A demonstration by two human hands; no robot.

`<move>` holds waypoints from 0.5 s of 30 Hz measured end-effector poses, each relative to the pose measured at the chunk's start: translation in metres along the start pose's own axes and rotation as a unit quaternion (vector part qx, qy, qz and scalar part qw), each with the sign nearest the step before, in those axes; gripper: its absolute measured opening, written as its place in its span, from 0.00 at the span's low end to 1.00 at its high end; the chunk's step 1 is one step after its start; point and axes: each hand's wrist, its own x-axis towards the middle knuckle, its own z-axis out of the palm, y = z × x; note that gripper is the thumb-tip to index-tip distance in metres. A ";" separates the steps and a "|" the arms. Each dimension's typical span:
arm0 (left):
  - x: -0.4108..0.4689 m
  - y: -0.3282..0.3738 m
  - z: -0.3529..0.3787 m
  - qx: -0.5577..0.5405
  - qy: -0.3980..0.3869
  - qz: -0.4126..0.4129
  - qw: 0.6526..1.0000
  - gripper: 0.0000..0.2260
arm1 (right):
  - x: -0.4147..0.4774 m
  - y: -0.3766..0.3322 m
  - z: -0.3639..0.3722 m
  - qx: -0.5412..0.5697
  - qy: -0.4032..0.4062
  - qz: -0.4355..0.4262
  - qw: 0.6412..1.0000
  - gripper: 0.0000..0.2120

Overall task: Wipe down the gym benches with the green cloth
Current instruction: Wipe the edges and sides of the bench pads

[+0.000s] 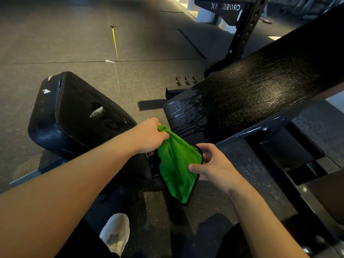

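Seat pad [80, 112] sits far left, its cover torn. Your left hand [149, 136] grips the bunched top corner of the cloth [176, 164], arm stretched forward. The cloth hangs in the air between both hands over the gap between the pads, long axis running down toward you. Your right hand [210, 164] pinches its right edge, wrist bent inward. The back pad [251, 94] lies up and right of the cloth, near end wet. Your right hand is nearer to it.
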 end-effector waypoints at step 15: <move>0.002 -0.008 -0.014 0.029 -0.045 -0.058 0.997 0.44 | 0.013 -0.009 -0.005 -0.070 0.197 -0.018 0.978 0.31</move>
